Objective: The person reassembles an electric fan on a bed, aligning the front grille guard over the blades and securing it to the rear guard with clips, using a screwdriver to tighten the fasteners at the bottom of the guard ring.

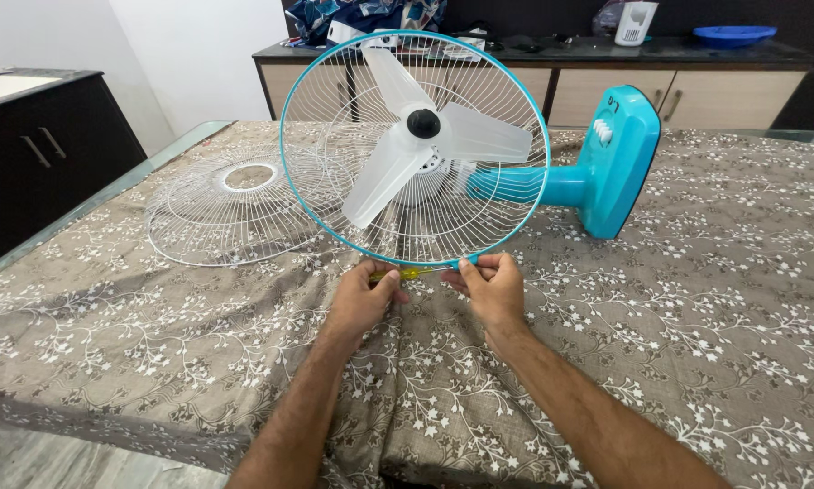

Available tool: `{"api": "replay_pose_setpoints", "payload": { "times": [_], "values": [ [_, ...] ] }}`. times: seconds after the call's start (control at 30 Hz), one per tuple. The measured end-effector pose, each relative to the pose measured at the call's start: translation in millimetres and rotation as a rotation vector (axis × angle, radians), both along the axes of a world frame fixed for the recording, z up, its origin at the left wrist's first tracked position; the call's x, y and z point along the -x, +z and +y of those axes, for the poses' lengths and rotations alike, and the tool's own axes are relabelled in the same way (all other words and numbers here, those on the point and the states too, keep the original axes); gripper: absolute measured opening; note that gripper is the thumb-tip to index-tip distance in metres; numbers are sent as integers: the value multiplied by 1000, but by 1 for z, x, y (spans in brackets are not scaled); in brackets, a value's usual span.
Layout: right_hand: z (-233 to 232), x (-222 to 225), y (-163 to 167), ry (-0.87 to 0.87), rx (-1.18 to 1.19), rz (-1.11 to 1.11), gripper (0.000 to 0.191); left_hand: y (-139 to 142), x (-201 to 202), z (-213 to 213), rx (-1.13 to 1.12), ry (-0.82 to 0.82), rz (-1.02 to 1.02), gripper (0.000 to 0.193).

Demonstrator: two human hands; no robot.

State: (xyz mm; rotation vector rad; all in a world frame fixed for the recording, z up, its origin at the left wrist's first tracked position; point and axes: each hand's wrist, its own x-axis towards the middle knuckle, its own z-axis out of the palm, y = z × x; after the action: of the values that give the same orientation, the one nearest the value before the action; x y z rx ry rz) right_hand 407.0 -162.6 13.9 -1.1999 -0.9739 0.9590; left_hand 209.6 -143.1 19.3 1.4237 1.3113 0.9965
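Note:
A teal table fan lies on its side on the patterned cloth, its white blades and rear wire guard facing me inside a teal rim. My left hand grips a yellow-handled screwdriver held level at the rim's lowest point. My right hand pinches the bottom of the rim next to the screwdriver's tip. The detached white front guard rests flat on the cloth to the left of the fan.
A grey floral cloth covers the table. A dark cabinet stands at the left. Behind the table runs a counter with clothes, a white basket and a blue dish on it.

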Motion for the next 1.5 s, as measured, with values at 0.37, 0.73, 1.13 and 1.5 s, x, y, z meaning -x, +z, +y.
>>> {"api": "replay_pose_setpoints", "payload": {
  "times": [0.37,0.73,1.13,1.5],
  "values": [
    [2,-3,-3,9,-57,86,22,-23,-9,-2,-101,-55,-149,18],
    [2,0,-3,16,-31,61,25,-26,-15,9,111,49,-355,18],
    [2,-1,-4,24,-5,46,20,-22,-6,19,87,-47,-321,20],
    [9,-6,-10,28,-62,67,21,-31,6,22,-6,-209,-151,23]
  ]
}}
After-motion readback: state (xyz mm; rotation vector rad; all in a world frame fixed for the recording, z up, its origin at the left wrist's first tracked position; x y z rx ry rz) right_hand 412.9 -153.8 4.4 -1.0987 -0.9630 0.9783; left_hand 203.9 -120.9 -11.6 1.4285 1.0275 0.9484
